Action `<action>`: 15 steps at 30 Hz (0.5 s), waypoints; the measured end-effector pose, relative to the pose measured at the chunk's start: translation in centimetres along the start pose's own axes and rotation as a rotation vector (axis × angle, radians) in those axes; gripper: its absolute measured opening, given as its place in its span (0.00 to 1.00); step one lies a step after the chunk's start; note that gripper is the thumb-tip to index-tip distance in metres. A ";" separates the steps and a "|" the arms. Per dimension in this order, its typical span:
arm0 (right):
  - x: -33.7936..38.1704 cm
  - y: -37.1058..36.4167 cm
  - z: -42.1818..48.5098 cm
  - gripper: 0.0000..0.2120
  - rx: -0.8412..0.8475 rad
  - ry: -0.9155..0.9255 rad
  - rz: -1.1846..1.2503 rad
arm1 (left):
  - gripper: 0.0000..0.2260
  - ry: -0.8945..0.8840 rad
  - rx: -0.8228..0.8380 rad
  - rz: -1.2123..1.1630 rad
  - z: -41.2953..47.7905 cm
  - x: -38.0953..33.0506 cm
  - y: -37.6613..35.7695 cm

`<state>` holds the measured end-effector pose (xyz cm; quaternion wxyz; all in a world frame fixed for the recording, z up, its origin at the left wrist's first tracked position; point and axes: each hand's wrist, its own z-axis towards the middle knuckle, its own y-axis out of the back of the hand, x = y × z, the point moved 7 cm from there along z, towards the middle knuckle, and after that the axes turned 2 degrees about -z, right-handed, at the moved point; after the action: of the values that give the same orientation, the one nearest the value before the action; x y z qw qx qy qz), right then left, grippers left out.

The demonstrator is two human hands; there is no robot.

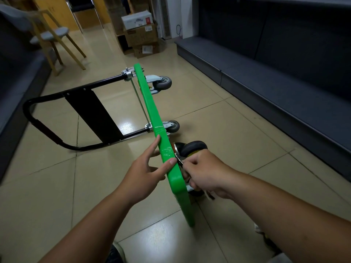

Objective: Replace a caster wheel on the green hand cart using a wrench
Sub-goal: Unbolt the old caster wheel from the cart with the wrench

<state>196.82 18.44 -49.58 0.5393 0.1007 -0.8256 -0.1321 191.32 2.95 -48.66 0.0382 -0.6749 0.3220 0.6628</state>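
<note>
Just beyond right hand point(205, 171) gripping wrench point(179, 160): caster wheel point(191, 148).

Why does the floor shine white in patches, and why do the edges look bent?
Head view: light glares off the glossy floor tiles beside the green cart deck; the wide lens bows the dark shelving at right; the wrench in the right hand looks slightly blurred.

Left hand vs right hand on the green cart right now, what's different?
Left hand has straight fingers resting on the green deck; right hand is curled round a dark tool, likely the wrench. Left hand sits on the handle side of the deck; right hand works on the wheel side, beside the black wheel. Shared: both are at the near end of the deck, which stands on edge.
</note>
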 end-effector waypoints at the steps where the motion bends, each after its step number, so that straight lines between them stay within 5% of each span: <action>1: -0.1 -0.3 0.0 0.17 0.033 0.009 0.008 | 0.43 -0.001 -0.003 0.000 0.0 0.1 0.1; 6: -1.9 -0.9 0.5 0.11 0.124 0.110 -0.040 | 0.45 -0.009 0.005 -0.011 0.0 0.1 0.2; 15: -3.6 -2.1 1.4 0.14 -0.131 0.362 -0.279 | 0.45 0.000 -0.002 -0.002 0.1 0.1 0.3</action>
<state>196.99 17.73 -53.94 0.6605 0.2008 -0.6831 -0.2383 191.08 2.76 -48.62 0.0381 -0.6752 0.3210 0.6630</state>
